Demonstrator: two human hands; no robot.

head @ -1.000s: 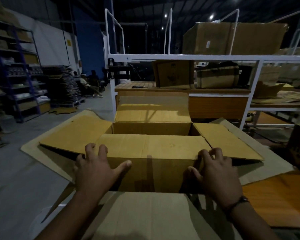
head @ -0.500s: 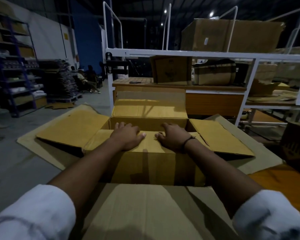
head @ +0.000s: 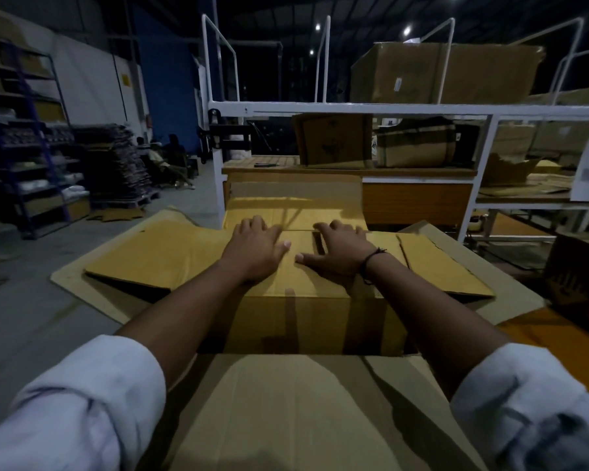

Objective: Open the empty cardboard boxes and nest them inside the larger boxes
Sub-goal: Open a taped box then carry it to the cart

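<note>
The person leans over a yellow cardboard box [head: 296, 321] that sits down inside a larger, paler box [head: 286, 402], whose near flap lies open toward them. The paler flaps at the left and right also lie out flat beneath the yellow ones.

Both arms reach far forward. The left hand [head: 255, 248] and the right hand [head: 342, 253] lie palm-down, side by side, on the yellow box's near top flap, which is folded over the opening. The fingers are straight and spread, with the thumbs pointing toward each other and nearly meeting. Neither hand closes round anything; they only press on the cardboard. A dark bracelet [head: 371, 261] circles the right wrist, and white sleeves [head: 82, 402] are pushed up both forearms.

The yellow box's left flap [head: 157, 256] and right flap [head: 446, 270] stick out sideways, and its far flap [head: 293, 212] tilts up just beyond the fingertips.

Just behind stands a white metal rack [head: 354, 108] with a big brown carton [head: 446, 73] on top and smaller boxes on its shelf. Far to the left are blue shelving [head: 31, 147] and a dark stack of flattened cardboard [head: 116, 164].
</note>
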